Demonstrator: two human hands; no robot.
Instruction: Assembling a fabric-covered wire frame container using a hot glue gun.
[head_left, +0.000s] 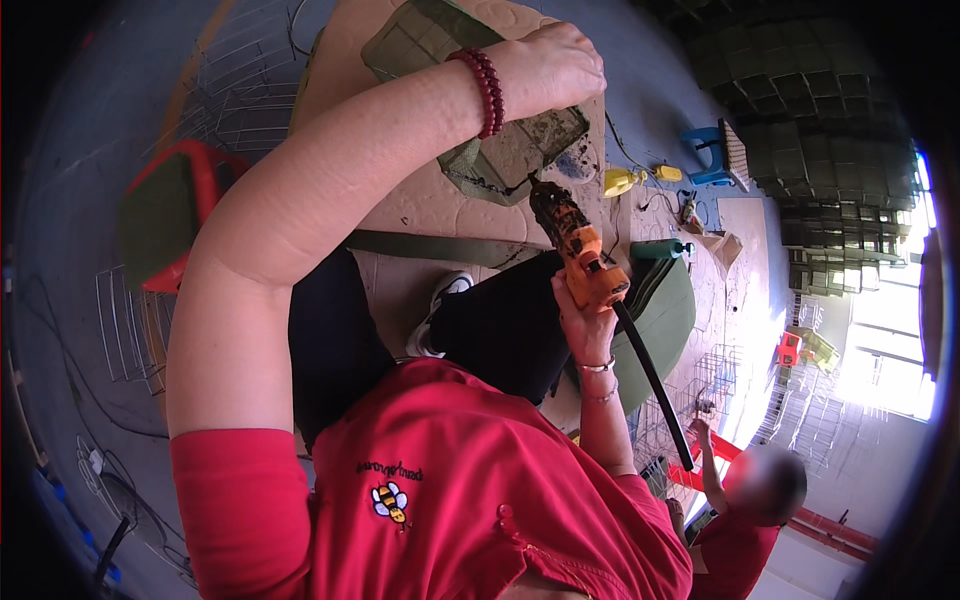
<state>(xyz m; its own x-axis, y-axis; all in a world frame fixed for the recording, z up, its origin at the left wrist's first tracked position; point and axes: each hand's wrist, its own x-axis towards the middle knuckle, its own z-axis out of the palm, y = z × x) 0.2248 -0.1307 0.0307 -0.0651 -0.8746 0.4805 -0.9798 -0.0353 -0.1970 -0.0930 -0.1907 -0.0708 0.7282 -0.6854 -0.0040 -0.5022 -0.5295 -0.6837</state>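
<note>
While the right hand (588, 322) grips the orange tool (585, 262) by its handle, fingers wrapped fully around it, the tool's long axis runs diagonally: dark nozzle end points up-left toward the green mesh panel (480, 150), black hose (655, 380) trails down-right from the handle. Nozzle tip sits at or just beside the panel's lower edge; contact can't be confirmed. Left hand (550, 68) is fisted on the panel's upper right part, fingers closed over its edge, red bead bracelet (486, 92) on the wrist. Panel lies tilted on a beige cardboard surface (420, 205), centre-top of view.

Edges and room: cardboard's right edge is near the tool, with a yellow bottle (620, 181) and a blue stool (712, 155) just past it. Left of the cardboard, a red stool (185, 205) and wire racks (245, 90) on the grey floor. Person's dark-trousered knee (500, 325) sits right under the tool, tight there. Folded green fabric (665, 315) lies beside the right hand. Another person in red (745, 500) works lower right, well apart.
</note>
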